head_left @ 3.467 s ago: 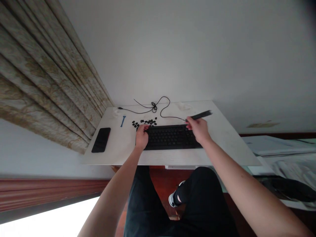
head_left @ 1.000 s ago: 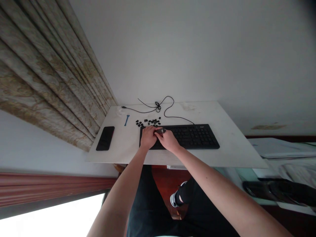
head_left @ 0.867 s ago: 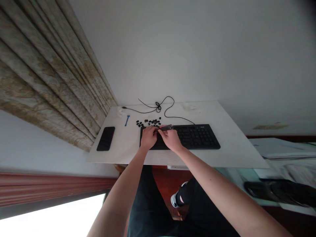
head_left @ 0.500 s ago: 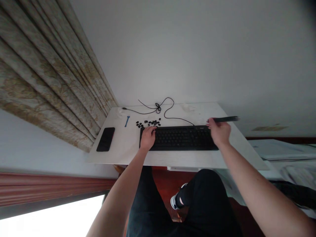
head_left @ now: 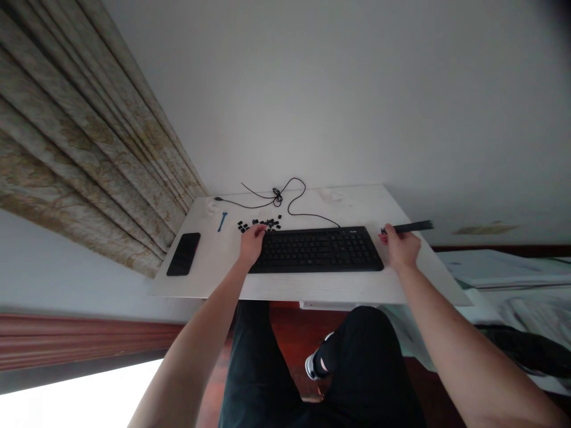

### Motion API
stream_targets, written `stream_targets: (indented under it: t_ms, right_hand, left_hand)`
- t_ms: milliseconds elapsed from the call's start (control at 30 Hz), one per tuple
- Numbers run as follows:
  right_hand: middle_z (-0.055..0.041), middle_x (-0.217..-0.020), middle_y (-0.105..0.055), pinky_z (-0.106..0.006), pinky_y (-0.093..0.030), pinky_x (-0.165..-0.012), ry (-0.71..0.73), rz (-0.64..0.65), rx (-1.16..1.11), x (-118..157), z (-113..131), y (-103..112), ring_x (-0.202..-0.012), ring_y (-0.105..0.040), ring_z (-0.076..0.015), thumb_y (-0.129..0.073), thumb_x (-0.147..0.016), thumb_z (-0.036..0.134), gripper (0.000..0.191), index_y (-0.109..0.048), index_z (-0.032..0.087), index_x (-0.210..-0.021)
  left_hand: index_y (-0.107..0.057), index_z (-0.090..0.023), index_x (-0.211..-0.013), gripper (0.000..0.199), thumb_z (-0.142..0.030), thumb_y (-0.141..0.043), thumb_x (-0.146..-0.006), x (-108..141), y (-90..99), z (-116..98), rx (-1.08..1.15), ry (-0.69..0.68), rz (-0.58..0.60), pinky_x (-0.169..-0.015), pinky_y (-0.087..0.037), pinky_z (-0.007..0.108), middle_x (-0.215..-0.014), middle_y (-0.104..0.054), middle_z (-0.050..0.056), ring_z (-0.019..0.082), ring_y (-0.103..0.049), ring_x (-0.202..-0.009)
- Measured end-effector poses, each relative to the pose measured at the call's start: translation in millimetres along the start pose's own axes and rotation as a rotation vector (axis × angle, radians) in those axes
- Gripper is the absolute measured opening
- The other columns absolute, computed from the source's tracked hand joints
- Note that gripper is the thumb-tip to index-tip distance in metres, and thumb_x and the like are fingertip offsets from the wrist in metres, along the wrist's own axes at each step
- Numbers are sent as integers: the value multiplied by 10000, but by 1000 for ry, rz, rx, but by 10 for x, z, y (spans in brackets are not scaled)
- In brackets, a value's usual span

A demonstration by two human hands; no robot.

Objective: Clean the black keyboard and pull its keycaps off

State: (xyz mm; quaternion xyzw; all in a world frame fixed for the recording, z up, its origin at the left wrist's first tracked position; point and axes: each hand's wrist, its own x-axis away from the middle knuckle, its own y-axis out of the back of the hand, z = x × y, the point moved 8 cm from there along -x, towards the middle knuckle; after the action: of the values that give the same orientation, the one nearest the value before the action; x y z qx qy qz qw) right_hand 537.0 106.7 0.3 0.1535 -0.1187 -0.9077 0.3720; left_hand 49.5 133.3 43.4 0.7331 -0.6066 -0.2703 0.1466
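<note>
A black keyboard (head_left: 319, 249) lies lengthwise on the white table (head_left: 285, 288). At its left end, my left hand (head_left: 253, 242) is closed over the far corner, hiding part of that edge. Loose black keycaps (head_left: 243, 226) are scattered just beyond these fingers. My right hand (head_left: 402, 246) is off the keyboard's right end, wrapped round a slim black brush (head_left: 414, 226). The brush points out to the right, and its middle is hidden by my fingers.
A black cable (head_left: 304, 185), tied in a bundle, runs behind the keyboard. On the left lie a small blue tool (head_left: 222, 221) and a black phone (head_left: 184, 254). A patterned curtain (head_left: 102, 137) hangs at the left, and a plain wall (head_left: 334, 107) rises behind the table.
My right hand, with the brush, has moved off the keyboard's right end to beside it. My left hand has shifted left to the keyboard's corner. The view has turned slightly.
</note>
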Motion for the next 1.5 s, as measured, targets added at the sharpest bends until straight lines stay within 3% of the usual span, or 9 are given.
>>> stream_targets:
  t_ms: [133, 267, 567, 667, 900, 1033, 1100, 1300, 1500]
  right_hand:
    - [-54, -586, -665, -350, -567, -638, -57, -28, -4, 12, -18, 24, -581, -677, -223, -673, -789, 478, 339, -687, 146, -722]
    - [-58, -577, -661, -361, -561, -660, -47, -32, 14, 38, 34, 24, -584, -675, -227, -666, -796, 470, 334, -694, 145, -721]
    - [-66, -594, -672, -349, -563, -655, -25, -42, 15, 60, 82, 46, -618, -684, -225, -679, -793, 451, 313, -690, 148, -718]
    - [-65, -608, -676, -339, -567, -618, -51, -45, -57, 72, 81, 33, -606, -681, -220, -708, -772, 444, 302, -683, 148, -718]
    - [-66, -611, -674, -290, -535, -523, -201, -56, -226, 1, -34, 16, -540, -638, -176, -738, -758, 367, 233, -662, 154, -703]
    - [-63, -656, -690, -289, -533, -536, -48, -105, -131, 114, 338, 20, -564, -644, -175, -690, -794, 395, 258, -671, 144, -736]
    - [-61, -680, -702, -292, -546, -559, 61, -22, -100, 324, 674, -164, -591, -657, -182, -683, -805, 447, 303, -682, 146, -777]
    - [-75, -724, -726, -268, -522, -530, 110, 612, -124, 1323, 1480, -1290, -598, -672, -189, -664, -844, 526, 359, -671, 170, -795]
    - [-54, -657, -697, -262, -460, -586, 332, 739, 161, 1698, 1873, -1832, -634, -676, -202, -629, -893, 443, 324, -643, 192, -689]
  left_hand:
    - [-738, -175, -1089, 256, -146, -552, -916, -268, 168, 66, -144, 73, -22, -1000, -512, 333, -1103, -767, 76, 192, -695, -1025]
    - [-739, -193, -1128, 327, -116, -520, -898, -365, 184, 49, -313, 57, -12, -1052, -482, 386, -1155, -755, 82, 226, -677, -1089]
    - [-723, -194, -1048, 343, -34, -490, -854, 145, -260, -357, -276, -261, 48, -1034, -491, 410, -1087, -732, 74, 225, -654, -1101]
    - [-711, -199, -1049, 359, -11, -502, -825, 245, -318, -351, -258, -271, 69, -1045, -482, 431, -1092, -721, 71, 232, -644, -1112]
    - [-693, -183, -1025, 478, 72, -427, -721, 233, -224, -215, -40, -198, 20, -1010, -518, 385, -1076, -696, 70, 202, -645, -1078]
    - [-683, -186, -1027, 500, 78, -413, -699, 233, -211, -194, 5, -184, -5, -987, -528, 379, -1057, -684, 67, 196, -642, -1045]
    - [-678, -188, -1032, 499, 76, -414, -700, 235, -220, -200, 7, -187, -2, -987, -524, 382, -1054, -679, 68, 199, -637, -1049]
    - [-645, -192, -1110, 501, 42, -491, -695, 250, -218, -258, -67, -206, 2, -1022, -495, 419, -1055, -665, 74, 231, -612, -1077]
    - [-624, -187, -1139, 489, 14, -537, -701, 263, -213, -314, -118, -227, 4, -1037, -475, 435, -1081, -657, 88, 253, -600, -1097]
